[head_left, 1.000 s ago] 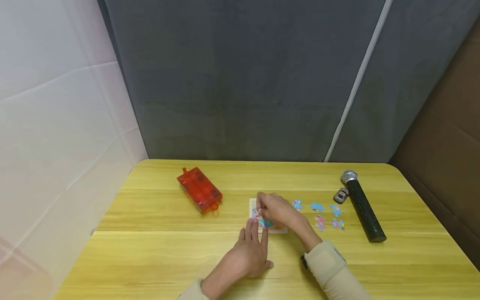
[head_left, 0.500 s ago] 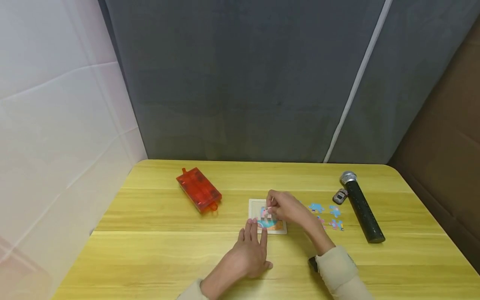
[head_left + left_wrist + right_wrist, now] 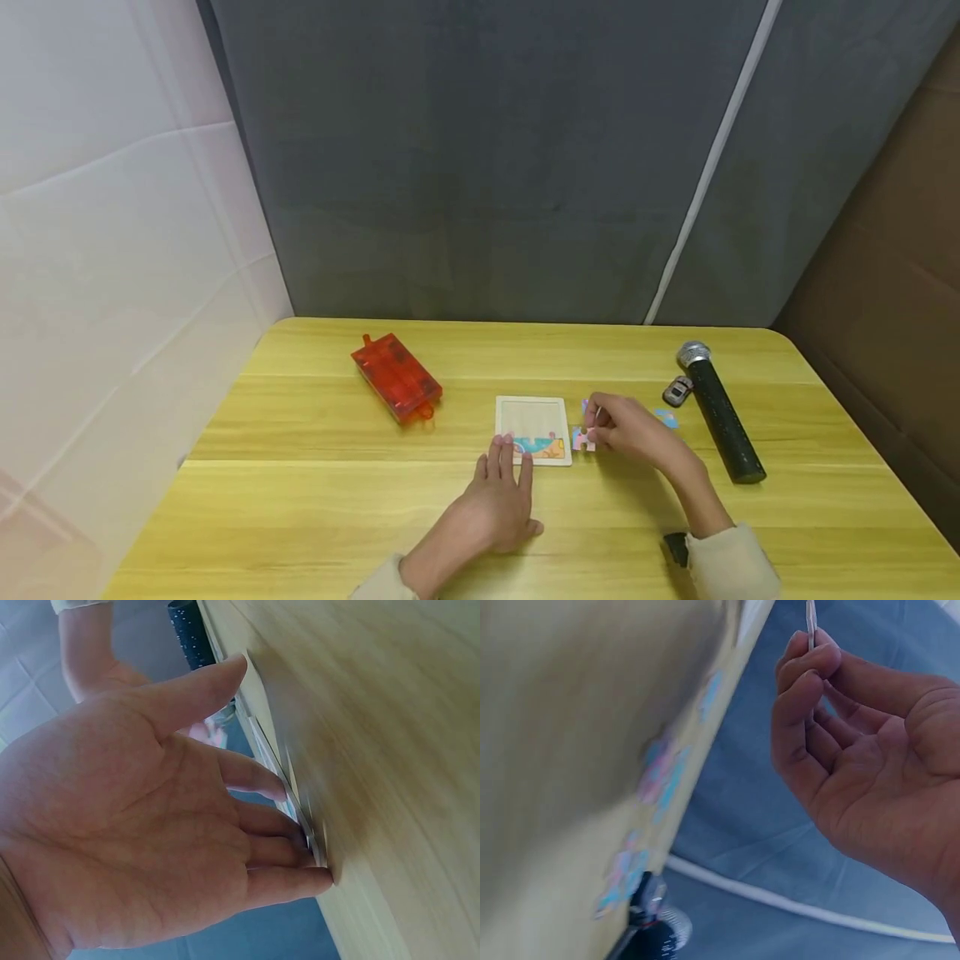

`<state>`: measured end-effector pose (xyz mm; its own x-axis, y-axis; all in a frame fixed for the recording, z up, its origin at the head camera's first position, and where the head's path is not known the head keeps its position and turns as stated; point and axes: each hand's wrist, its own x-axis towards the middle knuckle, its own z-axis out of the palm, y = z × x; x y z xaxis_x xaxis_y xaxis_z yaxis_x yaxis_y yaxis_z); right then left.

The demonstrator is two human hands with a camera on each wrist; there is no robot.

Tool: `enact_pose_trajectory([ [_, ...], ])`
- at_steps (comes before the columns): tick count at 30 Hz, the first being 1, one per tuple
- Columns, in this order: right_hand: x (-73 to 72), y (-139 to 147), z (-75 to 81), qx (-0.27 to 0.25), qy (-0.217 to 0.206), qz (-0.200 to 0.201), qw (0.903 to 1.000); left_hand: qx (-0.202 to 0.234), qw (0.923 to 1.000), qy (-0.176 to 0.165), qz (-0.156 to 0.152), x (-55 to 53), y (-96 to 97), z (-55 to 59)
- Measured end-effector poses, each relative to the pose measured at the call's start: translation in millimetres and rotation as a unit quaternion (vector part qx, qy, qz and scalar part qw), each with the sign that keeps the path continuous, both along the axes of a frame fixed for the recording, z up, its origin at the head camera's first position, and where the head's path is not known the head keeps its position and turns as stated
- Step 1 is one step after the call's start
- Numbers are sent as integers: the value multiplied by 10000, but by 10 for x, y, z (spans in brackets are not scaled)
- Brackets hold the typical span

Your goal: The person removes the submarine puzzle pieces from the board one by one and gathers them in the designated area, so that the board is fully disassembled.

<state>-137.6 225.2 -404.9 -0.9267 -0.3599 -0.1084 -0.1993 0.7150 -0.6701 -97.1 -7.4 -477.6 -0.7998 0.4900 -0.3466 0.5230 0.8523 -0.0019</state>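
Below centre, my straight-fingered left hand (image 3: 495, 510) should press the board (image 3: 528, 415) steady, my right hand (image 3: 632, 427) pinching the puzzle piece (image 3: 581, 440) lightly.

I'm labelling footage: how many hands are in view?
2: the left hand at the near edge of the puzzle tray; the right hand to the tray's right, pinching a puzzle piece.

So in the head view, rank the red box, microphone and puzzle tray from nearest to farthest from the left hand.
1. Puzzle tray, touched by the left hand
2. Red box, back and to the left
3. Microphone, well off to the right
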Motion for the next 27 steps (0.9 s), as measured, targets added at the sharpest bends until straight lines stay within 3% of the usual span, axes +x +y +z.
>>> enact_pose_trajectory([
  [7, -57, 99, -104, 175, -291, -426, 9985, 117, 9999, 75, -70, -17, -37, -29],
  [14, -102, 78, -157, 570, -218, -601, 9963, 206, 9998, 52, -29, -20, -53, -32],
  [27, -119, 4, -183, 1409, -28, -1066, 9843, -91, 9994, 264, -207, -29, -41, -113],
])
